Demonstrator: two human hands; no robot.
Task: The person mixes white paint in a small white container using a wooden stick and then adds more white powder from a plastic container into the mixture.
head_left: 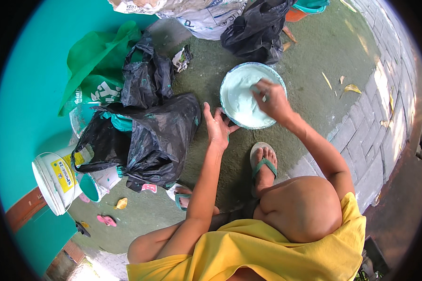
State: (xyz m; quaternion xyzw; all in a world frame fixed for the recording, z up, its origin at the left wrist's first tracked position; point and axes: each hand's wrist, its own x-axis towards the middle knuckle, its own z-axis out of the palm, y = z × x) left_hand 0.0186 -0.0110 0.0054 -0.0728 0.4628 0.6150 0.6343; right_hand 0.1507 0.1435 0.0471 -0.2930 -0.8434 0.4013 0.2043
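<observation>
A round tub (pixel 224 93) with a blue-stained rim stands on the ground before me, holding pale mint-green, thick, paint-like material (pixel 241 96). My left hand (pixel 219 127) is at its lower left side, fingers spread and touching the outside near the rim. Above the material, toward the tub's right side, my right hand (pixel 273 100) is closed with its fingers bent together. Whatever it may grip is hidden, and the fingers are slightly blurred.
Black plastic bags (pixel 166 136) lie left of the tub, beside a green bag (pixel 96 70) and a white bucket (pixel 56 182). White sacks (pixel 206 18), another black bag (pixel 258 33) and an orange container (pixel 296 15) stand beyond. Grey pavers (pixel 356 126) run along the right.
</observation>
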